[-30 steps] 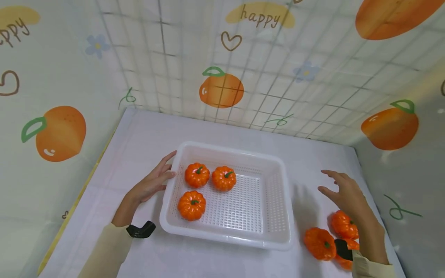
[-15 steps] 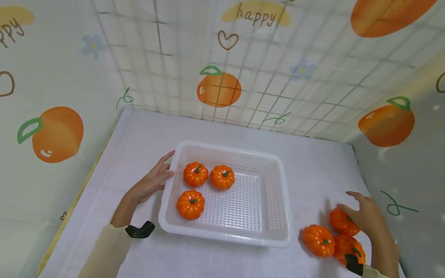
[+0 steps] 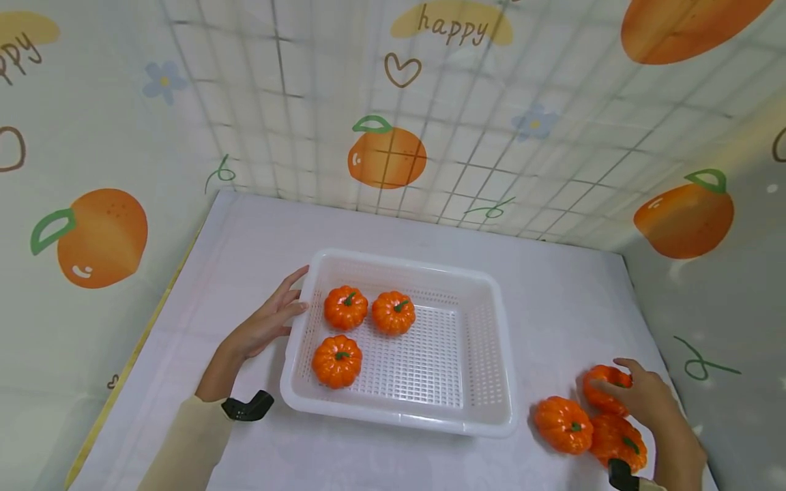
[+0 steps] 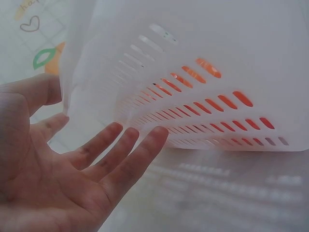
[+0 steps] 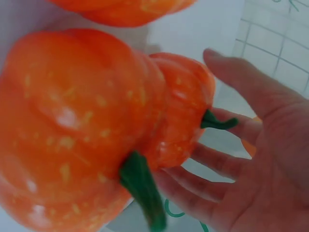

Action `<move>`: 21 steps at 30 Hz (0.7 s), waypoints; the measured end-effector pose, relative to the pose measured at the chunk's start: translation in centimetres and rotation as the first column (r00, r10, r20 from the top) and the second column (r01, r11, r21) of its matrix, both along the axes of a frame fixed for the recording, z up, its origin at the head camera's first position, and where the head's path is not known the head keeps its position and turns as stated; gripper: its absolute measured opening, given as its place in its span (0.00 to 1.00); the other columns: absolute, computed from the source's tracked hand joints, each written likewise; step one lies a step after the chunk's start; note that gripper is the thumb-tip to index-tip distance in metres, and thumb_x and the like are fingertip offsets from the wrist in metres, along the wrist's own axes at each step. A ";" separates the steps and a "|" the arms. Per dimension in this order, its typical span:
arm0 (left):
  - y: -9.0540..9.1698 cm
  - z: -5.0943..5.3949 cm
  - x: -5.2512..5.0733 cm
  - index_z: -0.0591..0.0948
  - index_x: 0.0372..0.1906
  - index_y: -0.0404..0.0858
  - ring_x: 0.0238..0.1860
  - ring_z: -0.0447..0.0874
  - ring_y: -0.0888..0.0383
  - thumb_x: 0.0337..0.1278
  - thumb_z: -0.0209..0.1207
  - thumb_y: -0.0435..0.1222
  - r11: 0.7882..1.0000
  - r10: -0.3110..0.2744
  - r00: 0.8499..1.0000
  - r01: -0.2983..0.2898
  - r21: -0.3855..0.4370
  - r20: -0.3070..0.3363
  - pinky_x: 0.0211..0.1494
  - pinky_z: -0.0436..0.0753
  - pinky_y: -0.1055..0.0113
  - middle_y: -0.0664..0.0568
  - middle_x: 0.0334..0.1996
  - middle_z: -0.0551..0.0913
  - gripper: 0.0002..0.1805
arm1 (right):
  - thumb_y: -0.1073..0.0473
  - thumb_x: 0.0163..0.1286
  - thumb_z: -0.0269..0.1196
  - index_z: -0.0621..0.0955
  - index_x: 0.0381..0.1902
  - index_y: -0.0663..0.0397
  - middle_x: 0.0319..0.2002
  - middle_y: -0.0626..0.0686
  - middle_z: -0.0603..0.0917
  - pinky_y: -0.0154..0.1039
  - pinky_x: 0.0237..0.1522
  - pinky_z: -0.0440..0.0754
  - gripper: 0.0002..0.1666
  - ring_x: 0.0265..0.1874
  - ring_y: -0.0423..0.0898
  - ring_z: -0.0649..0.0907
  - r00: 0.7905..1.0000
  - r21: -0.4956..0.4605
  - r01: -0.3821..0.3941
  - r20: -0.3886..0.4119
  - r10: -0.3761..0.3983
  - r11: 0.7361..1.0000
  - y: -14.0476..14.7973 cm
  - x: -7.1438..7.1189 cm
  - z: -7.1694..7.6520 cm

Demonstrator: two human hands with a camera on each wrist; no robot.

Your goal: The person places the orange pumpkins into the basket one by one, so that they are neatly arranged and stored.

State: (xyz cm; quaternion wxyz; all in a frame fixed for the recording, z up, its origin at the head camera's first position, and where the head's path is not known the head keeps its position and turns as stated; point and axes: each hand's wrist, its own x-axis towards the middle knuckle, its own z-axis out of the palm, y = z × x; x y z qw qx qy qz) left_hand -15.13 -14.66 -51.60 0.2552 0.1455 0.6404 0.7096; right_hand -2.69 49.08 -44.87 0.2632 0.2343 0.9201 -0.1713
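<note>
A white plastic basket (image 3: 430, 426) stands mid-table with 3 orange toy pumpkins inside, one of them a front pumpkin (image 3: 337, 361). My left hand (image 3: 267, 329) touches its left side; in the left wrist view, extended fingers (image 4: 137, 159) lie against the slotted wall. My right hand (image 3: 649, 397) reaches around the rear pumpkin (image 3: 598, 377) of a group at right. In the right wrist view, the thumb (image 5: 234, 72) stands slightly off this pumpkin (image 5: 181, 106), and the other fingers pass partly hidden behind it.
Close to the right hand lie a left-hand pumpkin (image 3: 561, 424) and a front pumpkin (image 3: 617, 440), the latter against the reached-for one. Printed curtains (image 3: 393, 82) enclose the white table (image 3: 258, 232) at the back and sides.
From above the table at right, my right hand has come back and down to the rear pumpkin, its thumb now over it. The left hand and basket keep their place.
</note>
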 end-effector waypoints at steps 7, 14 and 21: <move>0.0 0.1 0.0 0.44 0.80 0.61 0.69 0.63 0.33 0.76 0.49 0.38 1.000 0.000 1.000 0.000 -0.001 0.001 0.59 0.72 0.33 0.39 0.73 0.58 0.38 | 0.34 0.61 0.68 0.57 0.68 0.73 0.54 0.81 0.61 0.70 0.49 0.76 0.58 0.51 0.76 0.66 0.999 -0.008 0.040 0.010 -0.040 0.999 -0.6 0.0 0.0; 0.0 0.2 0.1 0.45 0.80 0.61 0.69 0.63 0.33 0.75 0.49 0.38 1.000 0.004 1.000 -0.004 0.002 0.003 0.59 0.72 0.32 0.39 0.73 0.58 0.38 | 0.34 0.60 0.68 0.59 0.67 0.72 0.53 0.80 0.64 0.68 0.47 0.77 0.58 0.49 0.74 0.68 1.000 0.001 0.002 -0.014 -0.002 1.000 -0.4 -0.2 0.0; 0.0 0.0 0.0 0.45 0.80 0.61 0.69 0.63 0.33 0.75 0.49 0.38 1.000 0.007 1.000 -0.007 -0.004 0.001 0.59 0.71 0.32 0.39 0.73 0.58 0.38 | 0.37 0.62 0.68 0.60 0.68 0.73 0.53 0.80 0.65 0.69 0.47 0.77 0.55 0.50 0.74 0.68 0.996 0.026 -0.033 -0.084 0.035 0.999 -1.0 -1.1 1.2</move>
